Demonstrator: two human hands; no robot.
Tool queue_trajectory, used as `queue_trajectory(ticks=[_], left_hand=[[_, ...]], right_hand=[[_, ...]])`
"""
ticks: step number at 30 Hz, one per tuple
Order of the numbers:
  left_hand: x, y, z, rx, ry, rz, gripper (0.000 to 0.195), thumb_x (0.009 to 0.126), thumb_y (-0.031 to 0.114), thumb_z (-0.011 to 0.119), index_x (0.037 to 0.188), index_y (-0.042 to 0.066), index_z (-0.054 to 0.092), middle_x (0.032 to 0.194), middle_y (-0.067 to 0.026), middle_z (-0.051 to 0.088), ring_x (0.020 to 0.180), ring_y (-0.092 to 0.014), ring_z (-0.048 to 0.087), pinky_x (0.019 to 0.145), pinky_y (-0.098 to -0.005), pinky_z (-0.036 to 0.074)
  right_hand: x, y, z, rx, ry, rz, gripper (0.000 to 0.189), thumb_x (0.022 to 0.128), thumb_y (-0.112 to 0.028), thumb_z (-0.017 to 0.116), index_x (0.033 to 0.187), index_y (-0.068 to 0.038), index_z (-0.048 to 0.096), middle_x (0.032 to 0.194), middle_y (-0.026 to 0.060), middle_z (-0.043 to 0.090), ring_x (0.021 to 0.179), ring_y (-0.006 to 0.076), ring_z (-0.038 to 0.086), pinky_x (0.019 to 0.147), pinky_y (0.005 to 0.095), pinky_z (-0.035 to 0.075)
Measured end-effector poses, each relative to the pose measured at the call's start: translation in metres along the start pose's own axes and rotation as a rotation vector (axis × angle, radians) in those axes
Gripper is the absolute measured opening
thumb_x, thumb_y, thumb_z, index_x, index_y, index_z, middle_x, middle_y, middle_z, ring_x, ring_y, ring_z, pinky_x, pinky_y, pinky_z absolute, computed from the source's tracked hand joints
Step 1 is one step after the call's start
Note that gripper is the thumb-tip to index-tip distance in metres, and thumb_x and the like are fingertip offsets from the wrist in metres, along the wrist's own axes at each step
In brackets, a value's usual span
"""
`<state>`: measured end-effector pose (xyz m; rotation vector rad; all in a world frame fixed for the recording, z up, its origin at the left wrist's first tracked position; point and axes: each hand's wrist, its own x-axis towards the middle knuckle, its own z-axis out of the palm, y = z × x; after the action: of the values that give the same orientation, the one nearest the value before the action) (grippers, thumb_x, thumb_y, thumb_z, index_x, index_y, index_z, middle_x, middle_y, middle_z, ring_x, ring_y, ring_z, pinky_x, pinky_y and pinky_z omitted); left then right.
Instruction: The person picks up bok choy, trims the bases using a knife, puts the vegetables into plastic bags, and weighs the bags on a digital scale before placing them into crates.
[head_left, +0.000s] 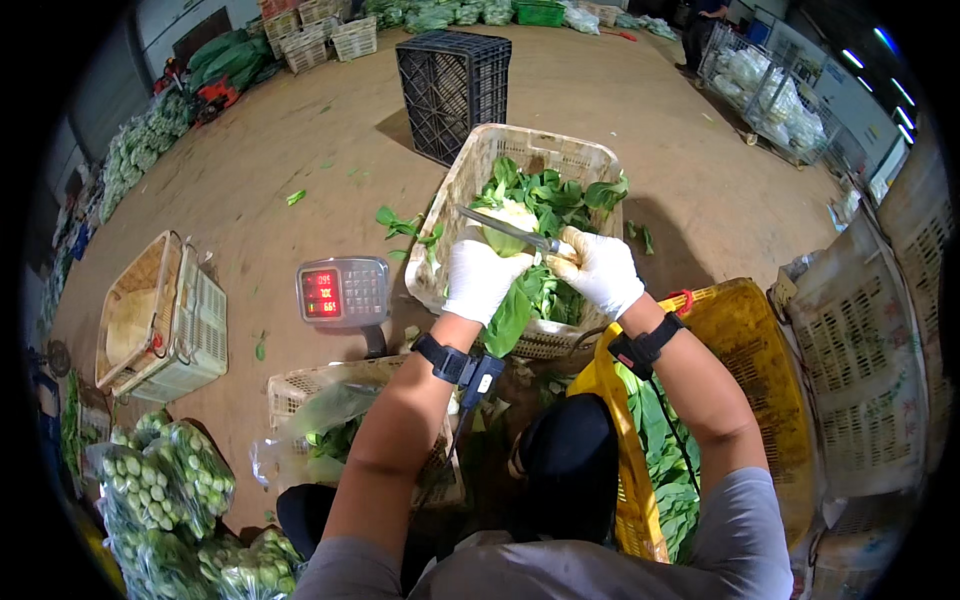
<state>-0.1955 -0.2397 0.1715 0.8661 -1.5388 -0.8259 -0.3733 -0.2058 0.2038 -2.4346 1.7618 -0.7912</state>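
In a white glove, my left hand (484, 274) grips a head of bok choy (507, 234), its pale cut base up and its green leaves hanging below my palm. My right hand (596, 266), also gloved, is closed around the handle of a knife (510, 229). The blade lies across the pale base of the bok choy. Both hands are above a white plastic crate (439, 247) that holds loose green leaves (551, 199). Whether the blade is cutting in or only resting there, I cannot tell.
A scale display (343, 292) stands left of the crate. On my right is a yellow crate (739, 337) of leafy greens. A black crate (454, 94) stands beyond. Bagged bok choy (161, 480) lies at lower left. A person (701, 34) stands by a wire cart (769, 94).
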Motion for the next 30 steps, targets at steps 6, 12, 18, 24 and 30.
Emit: queue_trajectory(ticks=[6,12,18,24,30], left_hand=[[0.007,-0.005,0.007,0.138,-0.064,-0.111,0.039,0.064,0.012,0.076,0.099,0.003,0.061,0.093,-0.0100,0.067,0.085,-0.020,0.065,0.075,-0.0318,0.050],[0.013,-0.001,0.029,0.079,0.148,0.188,0.053,0.063,0.016,0.079,0.109,0.006,0.054,0.098,-0.0113,0.064,0.088,-0.023,0.064,0.078,-0.0333,0.051],[0.030,-0.042,0.005,-0.392,0.067,-0.172,0.054,0.071,0.008,0.077,0.117,0.006,0.050,0.102,-0.0031,0.060,0.094,-0.014,0.057,0.081,-0.0253,0.047],[-0.006,-0.028,-0.013,-0.949,-0.165,-0.454,0.041,0.075,0.005,0.072,0.113,0.007,0.055,0.100,-0.0016,0.060,0.090,-0.014,0.059,0.079,-0.0288,0.050],[-0.052,0.007,-0.022,-0.984,-0.345,-0.531,0.036,0.083,0.005,0.058,0.118,0.002,0.051,0.107,-0.0059,0.060,0.094,-0.018,0.061,0.083,-0.0323,0.052]], right_hand=[[0.008,0.017,0.002,0.006,-0.017,0.061,0.029,0.079,-0.037,0.063,0.081,-0.009,0.056,0.065,0.0147,0.058,0.063,0.0341,0.059,0.056,0.0399,0.047],[0.016,0.107,0.031,-0.150,-0.232,0.530,0.035,0.085,-0.040,0.056,0.100,-0.009,0.062,0.083,0.0166,0.065,0.077,0.0344,0.063,0.067,0.0399,0.050],[0.017,0.144,0.022,-0.015,-0.102,0.777,0.045,0.085,-0.043,0.054,0.101,-0.002,0.065,0.099,0.0185,0.065,0.090,0.0333,0.063,0.077,0.0391,0.048],[-0.001,0.066,0.001,0.535,0.183,0.368,0.031,0.081,-0.028,0.067,0.099,-0.003,0.061,0.076,0.0047,0.060,0.073,0.0124,0.056,0.068,0.0280,0.046],[0.001,-0.034,-0.010,0.483,-0.119,-0.182,0.037,0.076,-0.023,0.070,0.107,-0.009,0.055,0.084,0.0111,0.058,0.075,0.0274,0.056,0.072,0.0325,0.048]])
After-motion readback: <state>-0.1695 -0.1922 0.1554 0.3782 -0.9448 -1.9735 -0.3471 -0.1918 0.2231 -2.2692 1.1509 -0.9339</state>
